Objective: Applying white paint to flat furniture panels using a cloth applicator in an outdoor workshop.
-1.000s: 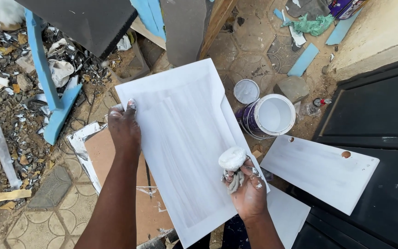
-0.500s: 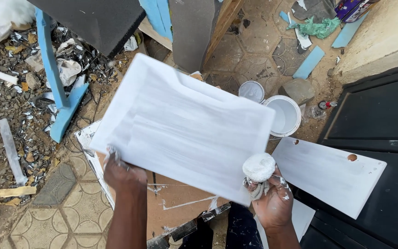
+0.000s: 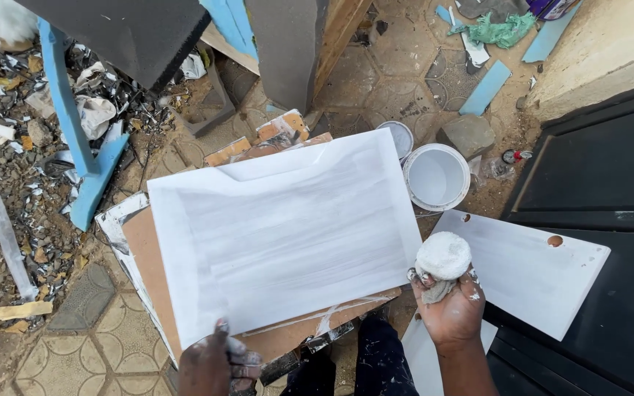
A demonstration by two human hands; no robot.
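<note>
White paint in the open bucket [image 3: 435,177]; right hand [image 3: 452,312] clamped on a white pad [image 3: 443,256], left hand [image 3: 213,363] gripping the white panel [image 3: 284,231].

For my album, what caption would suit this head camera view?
Left hand steadies a white-painted panel while right hand holds a paint-soaked pad beside a white paint bucket.

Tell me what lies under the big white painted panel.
Under the white painted rectangular panel a brown flat board shows at its left and lower edges, paint-smeared. Whatever lies beneath the panel's middle is covered.
</note>
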